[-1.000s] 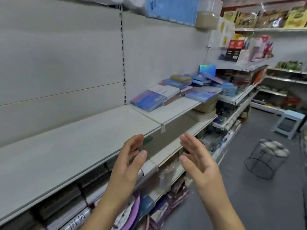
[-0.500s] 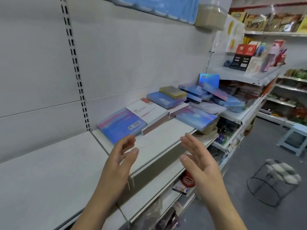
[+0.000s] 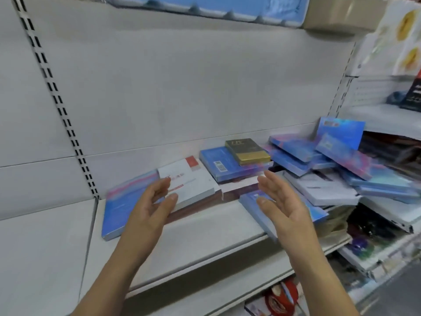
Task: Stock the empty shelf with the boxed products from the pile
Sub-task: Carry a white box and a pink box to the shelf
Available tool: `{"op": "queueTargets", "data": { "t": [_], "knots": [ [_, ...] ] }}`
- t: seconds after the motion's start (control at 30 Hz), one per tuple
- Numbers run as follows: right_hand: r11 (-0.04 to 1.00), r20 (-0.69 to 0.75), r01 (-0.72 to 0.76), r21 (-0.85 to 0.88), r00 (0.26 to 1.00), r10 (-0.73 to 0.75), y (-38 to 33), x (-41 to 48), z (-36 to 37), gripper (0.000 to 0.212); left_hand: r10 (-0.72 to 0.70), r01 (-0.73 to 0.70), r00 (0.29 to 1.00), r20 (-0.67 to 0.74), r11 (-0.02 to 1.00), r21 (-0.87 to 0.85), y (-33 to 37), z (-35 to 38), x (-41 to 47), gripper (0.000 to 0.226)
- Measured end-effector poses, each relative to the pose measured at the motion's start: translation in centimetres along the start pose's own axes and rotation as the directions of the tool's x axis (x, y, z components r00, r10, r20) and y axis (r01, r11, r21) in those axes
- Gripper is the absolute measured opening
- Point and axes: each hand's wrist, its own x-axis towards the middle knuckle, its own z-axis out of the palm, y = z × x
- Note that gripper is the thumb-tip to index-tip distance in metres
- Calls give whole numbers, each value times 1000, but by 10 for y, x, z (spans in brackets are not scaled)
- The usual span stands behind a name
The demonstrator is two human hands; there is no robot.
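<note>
Boxes [image 3: 293,165] lie in a loose pile on the shelf [image 3: 205,236], from centre to right of frame. The left hand [image 3: 150,206], fingers spread and empty, is in front of a white box [image 3: 189,181]; contact cannot be determined. The right hand [image 3: 282,201], also spread and empty, is over a blue box [image 3: 252,208]. Count: two hands, one gold box [image 3: 247,151], at least seven blue boxes; blur prevents an exact total.

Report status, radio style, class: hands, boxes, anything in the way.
Left hand and right hand open, holding nothing. Boxes piled flat on shelf, none picked up. White box lies beyond the hands; nothing seen blocking it.
</note>
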Motion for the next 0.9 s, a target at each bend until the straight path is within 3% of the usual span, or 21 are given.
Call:
{"op": "queueTargets", "data": {
  "t": [0.33, 0.5, 0.63, 0.73, 0.8, 0.9],
  "knots": [
    [999, 35, -6, -32, 999, 7, 23, 76, -4, 45, -48, 48, 999, -5, 996, 69, -7, 9, 54, 61],
    [1000, 10, 8, -8, 1000, -8, 23, 110, -9, 48, -134, 137, 990, -40, 985, 104, -17, 4, 65, 35],
    [999, 34, 43, -19, 999, -42, 23, 138, -8, 46, -172, 191, 981, -89, 934, 303, -18, 3, 73, 41],
    [999, 49, 45, -31, 998, -43, 22, 156, -13, 45, -185, 186, 981, -52, 845, 502, -15, 5, 77, 62],
    [997, 32, 53, -60, 998, -51, 22, 166, -19, 43, -198, 154, 980, -21, 687, 710, -13, 11, 81, 78],
    [972, -54, 23, -232, 998, -36, 24, 178, -28, 38, -218, 126, 976, -26, 458, 880, -5, 29, 83, 73]
  ]
}}
